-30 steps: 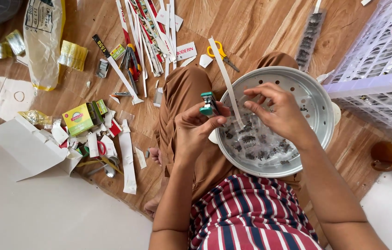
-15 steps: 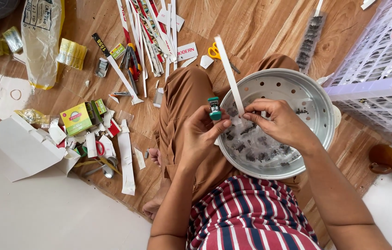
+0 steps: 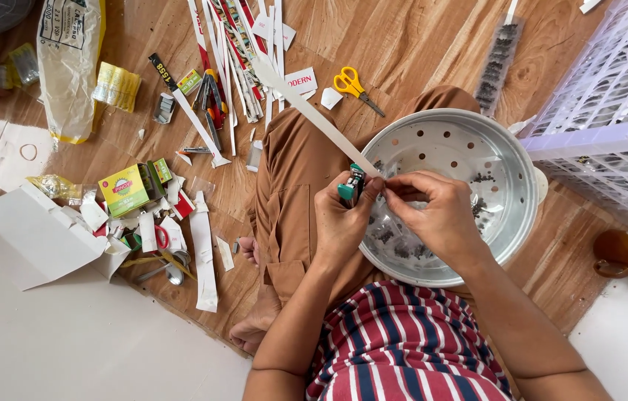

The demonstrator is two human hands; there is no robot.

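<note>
Moved closer together since half a second back — white strip (image 3: pixel 306 111) now angled up-left. Head view: left hand (image 3: pixel 344 223) clamped on small green stapler (image 3: pixel 351 186); right hand (image 3: pixel 440 215) pinching strip end right beside it, over perforated metal pan (image 3: pixel 477 148) on lap. Yellow scissors (image 3: pixel 351 82) on floor beyond.

Your one head camera looks steeply down, close above the perforated metal bowl (image 3: pixel 470 160) on your lap.

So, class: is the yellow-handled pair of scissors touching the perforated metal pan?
Apart. The head view shows the scissors lying on the wooden floor, with bare floor and the person's knee between them and the pan.
</note>
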